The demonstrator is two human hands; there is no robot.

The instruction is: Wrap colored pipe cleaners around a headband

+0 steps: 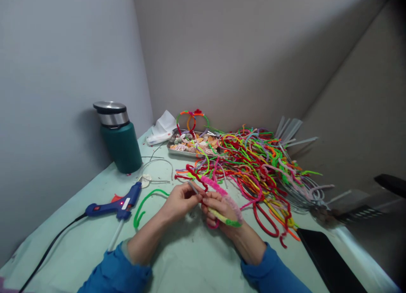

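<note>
Both my hands meet over the table around a curved headband point(234, 208), wrapped in pink, pale pink, green and yellow pipe cleaner. My left hand point(180, 200) pinches its bare grey end point(194, 188). Fingers of my right hand point(220, 207) close round the band beside the yellow stretch, where a bit of red pipe cleaner shows at the fingertips. A magenta loop hangs under the right hand; what it joins is hidden. Behind the left forearm lies a bent green pipe cleaner point(144, 201). Left of it rests a blue glue gun point(122, 205) with a lit red light.
A teal bottle point(122, 147) stands at the left wall. Behind my hands are a metal tray point(177, 153) of small decorations and wrapped headbands point(187, 113). A large pipe cleaner heap point(253, 157), red-handled scissors point(268, 223), bare headbands point(309, 195) and a black flat object point(326, 257) lie right.
</note>
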